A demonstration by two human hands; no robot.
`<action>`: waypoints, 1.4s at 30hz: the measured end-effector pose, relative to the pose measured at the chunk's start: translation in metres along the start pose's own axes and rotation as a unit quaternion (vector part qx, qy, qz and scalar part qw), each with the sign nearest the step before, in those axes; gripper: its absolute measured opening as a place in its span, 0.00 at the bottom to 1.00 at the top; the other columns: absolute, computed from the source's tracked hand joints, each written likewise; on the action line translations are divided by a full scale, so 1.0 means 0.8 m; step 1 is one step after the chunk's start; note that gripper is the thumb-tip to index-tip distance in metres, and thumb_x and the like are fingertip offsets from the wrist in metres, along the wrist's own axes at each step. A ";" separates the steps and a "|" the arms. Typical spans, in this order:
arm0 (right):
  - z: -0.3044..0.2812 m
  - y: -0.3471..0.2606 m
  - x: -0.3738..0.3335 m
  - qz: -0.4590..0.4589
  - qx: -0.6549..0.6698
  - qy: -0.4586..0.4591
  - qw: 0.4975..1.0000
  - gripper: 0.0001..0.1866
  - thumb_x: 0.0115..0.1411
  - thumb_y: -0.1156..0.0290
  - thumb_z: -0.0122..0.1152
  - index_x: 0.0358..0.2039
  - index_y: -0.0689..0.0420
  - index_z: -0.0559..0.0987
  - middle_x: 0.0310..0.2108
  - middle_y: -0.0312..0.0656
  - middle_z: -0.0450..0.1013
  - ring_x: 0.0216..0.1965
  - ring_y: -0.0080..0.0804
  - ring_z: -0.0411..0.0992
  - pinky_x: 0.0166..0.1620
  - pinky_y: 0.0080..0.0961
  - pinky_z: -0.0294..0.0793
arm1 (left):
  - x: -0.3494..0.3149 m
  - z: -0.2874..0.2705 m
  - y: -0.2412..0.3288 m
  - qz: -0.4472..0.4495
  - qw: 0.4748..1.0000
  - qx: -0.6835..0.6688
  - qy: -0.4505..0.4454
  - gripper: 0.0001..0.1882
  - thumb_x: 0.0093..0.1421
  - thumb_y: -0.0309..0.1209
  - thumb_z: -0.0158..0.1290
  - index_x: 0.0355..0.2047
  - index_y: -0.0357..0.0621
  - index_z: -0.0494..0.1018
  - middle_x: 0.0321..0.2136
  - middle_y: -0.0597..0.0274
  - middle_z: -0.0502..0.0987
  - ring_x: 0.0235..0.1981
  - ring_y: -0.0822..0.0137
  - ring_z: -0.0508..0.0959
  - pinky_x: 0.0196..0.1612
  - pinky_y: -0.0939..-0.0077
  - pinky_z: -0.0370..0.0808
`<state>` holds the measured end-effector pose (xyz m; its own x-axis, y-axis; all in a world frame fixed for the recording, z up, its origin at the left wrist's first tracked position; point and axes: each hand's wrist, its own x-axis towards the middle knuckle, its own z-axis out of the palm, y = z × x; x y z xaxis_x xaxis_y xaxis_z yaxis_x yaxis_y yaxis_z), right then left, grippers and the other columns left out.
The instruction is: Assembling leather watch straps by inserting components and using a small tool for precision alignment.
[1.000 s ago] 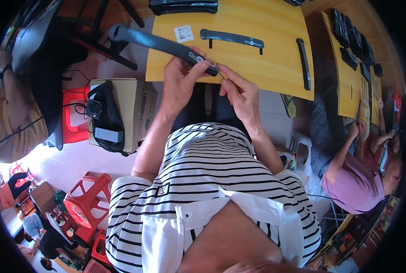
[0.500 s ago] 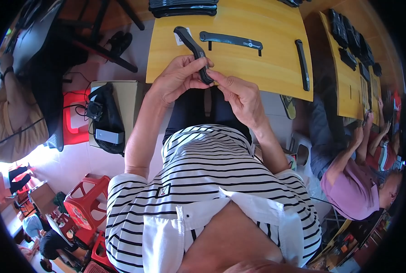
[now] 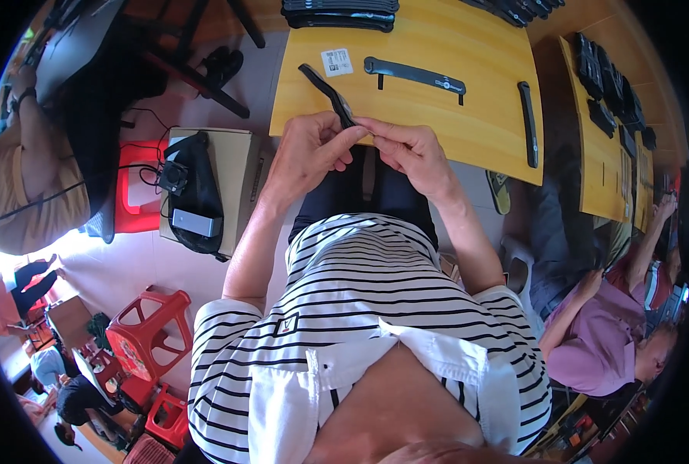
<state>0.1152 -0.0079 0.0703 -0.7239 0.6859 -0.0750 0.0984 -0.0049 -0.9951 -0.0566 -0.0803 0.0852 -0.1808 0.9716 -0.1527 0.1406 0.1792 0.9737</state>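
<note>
My left hand (image 3: 312,153) is closed round the lower part of a bent black strap (image 3: 326,90), whose long end points up and away over the near edge of the table. The fingers of my right hand (image 3: 414,156) are pinched together at its near end, touching the strap beside my left thumb. Fingers hide most of that end. Beyond my hands, another flat black strap (image 3: 418,76) with small tabs and pale print lies crosswise on the wooden table (image 3: 437,124). A white printed label (image 3: 336,63) lies to its left.
A third black strap (image 3: 528,124) lies along the table's right side. Stacks of black straps (image 3: 340,15) stand at the far edge. On the left are a cardboard box (image 3: 240,174) with a black bag and a red stool (image 3: 149,332). People sit at a second table (image 3: 592,166) at right.
The strap in my hands has tilted and now shows its narrow edge. My left fingers have closed further over its near end, and the white label is fully uncovered.
</note>
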 end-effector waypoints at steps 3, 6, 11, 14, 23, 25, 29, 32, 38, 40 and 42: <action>-0.003 0.002 0.005 0.004 0.051 -0.047 0.998 0.17 0.61 0.77 0.48 0.52 0.57 0.71 0.18 0.26 0.60 0.18 0.13 0.53 0.20 0.09 0.52 | -0.003 -0.004 0.001 0.007 1.000 0.014 -0.017 0.17 0.58 0.35 0.53 0.20 0.32 0.70 0.15 0.60 0.73 0.17 0.75 0.75 0.21 0.83 0.72; -0.003 -0.005 0.006 0.018 0.143 -0.067 0.987 0.17 0.60 0.79 0.48 0.50 0.58 0.73 0.17 0.26 0.59 0.18 0.12 0.53 0.20 0.09 0.52 | -0.005 -0.005 0.000 0.014 1.000 0.010 -0.017 0.16 0.59 0.34 0.51 0.20 0.32 0.69 0.14 0.59 0.72 0.17 0.75 0.74 0.21 0.83 0.71; -0.004 -0.004 0.009 0.099 0.259 -0.085 0.957 0.18 0.61 0.76 0.48 0.53 0.58 0.70 0.17 0.27 0.59 0.18 0.11 0.54 0.17 0.08 0.49 | -0.010 0.003 -0.001 0.004 0.999 -0.033 0.039 0.16 0.58 0.34 0.48 0.19 0.33 0.69 0.12 0.60 0.71 0.14 0.75 0.72 0.19 0.83 0.68; 0.007 0.000 0.007 0.094 0.226 -0.059 0.968 0.18 0.62 0.73 0.48 0.53 0.58 0.69 0.17 0.27 0.59 0.17 0.10 0.54 0.17 0.07 0.49 | -0.011 0.007 -0.009 0.015 0.996 -0.038 0.075 0.16 0.58 0.34 0.48 0.19 0.33 0.69 0.11 0.61 0.70 0.13 0.75 0.71 0.18 0.83 0.67; 0.004 -0.012 0.005 -0.153 -0.067 0.000 0.986 0.12 0.55 0.64 0.60 0.29 0.61 0.73 0.17 0.30 0.64 0.20 0.17 0.58 0.24 0.19 0.60 | -0.026 0.008 0.023 -0.002 0.999 0.029 0.043 0.15 0.56 0.34 0.48 0.19 0.34 0.69 0.11 0.64 0.68 0.13 0.77 0.69 0.17 0.83 0.65; -0.002 -0.029 0.003 -0.144 -0.108 -0.026 0.983 0.13 0.56 0.64 0.60 0.27 0.61 0.72 0.17 0.31 0.64 0.20 0.17 0.59 0.24 0.18 0.60 | -0.029 0.010 0.027 0.003 1.000 0.012 0.012 0.14 0.56 0.33 0.48 0.19 0.34 0.69 0.11 0.64 0.68 0.13 0.77 0.69 0.17 0.83 0.65; -0.016 -0.039 -0.001 -0.110 -0.140 -0.108 0.978 0.13 0.57 0.64 0.58 0.23 0.61 0.71 0.16 0.34 0.65 0.19 0.18 0.60 0.23 0.17 0.60 | -0.028 0.010 0.032 -0.032 0.997 -0.038 -0.060 0.13 0.55 0.32 0.48 0.19 0.36 0.69 0.12 0.66 0.68 0.14 0.78 0.69 0.17 0.86 0.65; -0.019 -0.033 -0.007 -0.087 -0.043 -0.109 0.989 0.12 0.58 0.66 0.55 0.22 0.60 0.70 0.13 0.34 0.64 0.15 0.18 0.59 0.18 0.16 0.56 | -0.022 0.019 0.020 -0.036 0.994 -0.070 -0.069 0.13 0.56 0.32 0.48 0.19 0.37 0.69 0.11 0.67 0.67 0.13 0.79 0.68 0.17 0.87 0.64; -0.025 -0.016 -0.008 0.087 0.441 -0.040 0.893 0.13 0.59 0.67 0.47 0.17 0.54 0.65 0.09 0.31 0.57 0.07 0.14 0.49 0.12 0.12 0.46 | -0.007 0.040 0.002 0.000 0.961 -0.256 -0.105 0.12 0.57 0.34 0.48 0.19 0.41 0.68 0.11 0.68 0.68 0.12 0.79 0.67 0.16 0.89 0.63; -0.035 -0.016 -0.005 0.067 0.566 -0.049 0.820 0.13 0.58 0.68 0.46 0.16 0.53 0.63 0.08 0.33 0.58 0.06 0.15 0.49 0.11 0.12 0.47 | -0.004 0.042 -0.002 -0.006 0.943 -0.309 -0.120 0.12 0.57 0.34 0.47 0.20 0.41 0.68 0.11 0.67 0.68 0.12 0.78 0.68 0.16 0.88 0.63; -0.036 -0.018 -0.007 0.050 0.482 -0.036 0.874 0.13 0.57 0.68 0.46 0.16 0.54 0.63 0.08 0.32 0.58 0.07 0.14 0.49 0.12 0.12 0.46 | -0.005 0.042 -0.001 -0.017 0.956 -0.267 -0.117 0.14 0.58 0.37 0.46 0.21 0.41 0.68 0.11 0.67 0.69 0.12 0.77 0.68 0.16 0.89 0.63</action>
<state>0.1372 0.0092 0.0870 -0.7891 0.5994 -0.1347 -0.4316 -0.6969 -0.5728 -0.0236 -0.0791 0.0793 0.0556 0.9859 -0.1578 -0.3903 0.1669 0.9054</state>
